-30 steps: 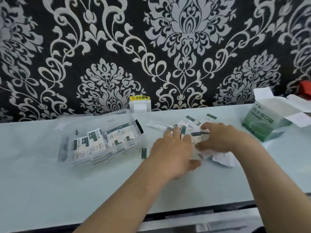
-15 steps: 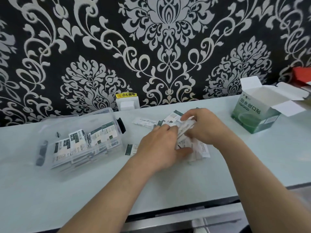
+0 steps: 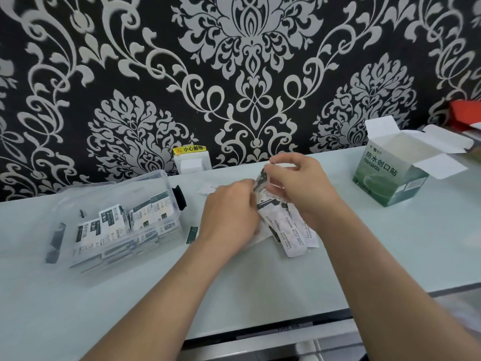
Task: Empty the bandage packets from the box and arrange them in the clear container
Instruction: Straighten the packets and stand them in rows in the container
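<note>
Both hands meet over a bunch of white-and-green bandage packets (image 3: 289, 227) at the middle of the pale table. My left hand (image 3: 229, 212) grips the bunch from the left, and my right hand (image 3: 296, 183) pinches its upper end, lifting it off the table. The lower packets fan out and touch the tabletop. To the left stands the clear container (image 3: 86, 196) with black latches, holding several packets upright in rows. The green and white bandage box (image 3: 390, 178) stands open at the right, its flaps spread.
One loose packet (image 3: 192, 233) lies between the container and my left hand, another (image 3: 208, 190) lies behind it. A white wall socket with a yellow warning label (image 3: 191, 158) sits at the wall. A red object (image 3: 466, 113) is at the far right. The table's front edge (image 3: 260, 327) runs below my forearms.
The hands gathered the scattered packets into one bunch and my right hand raised its upper end. The camera view shifted so that the container and box sit further left.
</note>
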The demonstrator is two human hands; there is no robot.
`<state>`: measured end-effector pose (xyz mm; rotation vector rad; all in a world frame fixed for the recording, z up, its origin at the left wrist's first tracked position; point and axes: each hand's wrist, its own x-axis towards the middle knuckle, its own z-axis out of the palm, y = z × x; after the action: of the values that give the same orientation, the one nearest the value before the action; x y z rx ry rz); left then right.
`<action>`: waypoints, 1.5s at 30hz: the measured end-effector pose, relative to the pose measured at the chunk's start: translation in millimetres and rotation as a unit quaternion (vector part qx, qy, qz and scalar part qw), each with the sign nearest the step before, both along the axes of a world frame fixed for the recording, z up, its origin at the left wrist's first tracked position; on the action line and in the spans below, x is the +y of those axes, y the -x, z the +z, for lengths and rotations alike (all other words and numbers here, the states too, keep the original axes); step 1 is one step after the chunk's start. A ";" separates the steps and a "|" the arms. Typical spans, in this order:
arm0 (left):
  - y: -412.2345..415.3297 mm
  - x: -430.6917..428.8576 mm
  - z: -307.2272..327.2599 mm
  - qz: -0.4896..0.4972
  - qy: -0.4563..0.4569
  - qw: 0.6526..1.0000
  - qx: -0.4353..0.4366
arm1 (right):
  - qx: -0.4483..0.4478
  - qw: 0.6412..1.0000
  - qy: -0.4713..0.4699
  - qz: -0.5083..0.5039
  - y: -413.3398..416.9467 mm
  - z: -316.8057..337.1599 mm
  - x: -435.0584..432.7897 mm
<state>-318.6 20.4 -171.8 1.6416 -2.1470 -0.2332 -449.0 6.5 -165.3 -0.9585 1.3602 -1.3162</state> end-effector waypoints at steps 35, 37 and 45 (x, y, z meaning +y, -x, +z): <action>11.0 23.7 1.6 -0.094 0.017 0.944 -0.317 | -0.110 0.988 -0.111 -0.006 -16.8 -4.3 -7.6; 12.4 22.7 -1.9 -0.085 0.028 0.948 -0.304 | -0.121 0.985 -0.120 -0.011 -12.2 -3.4 -6.1; -12.2 8.3 20.5 -0.017 0.027 0.997 0.068 | -0.208 0.971 -0.116 0.018 -2.0 1.0 -0.8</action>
<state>-306.3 28.7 -151.3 1.5147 -2.0624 -0.2854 -447.1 5.7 -164.3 -0.5096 1.1329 -1.2139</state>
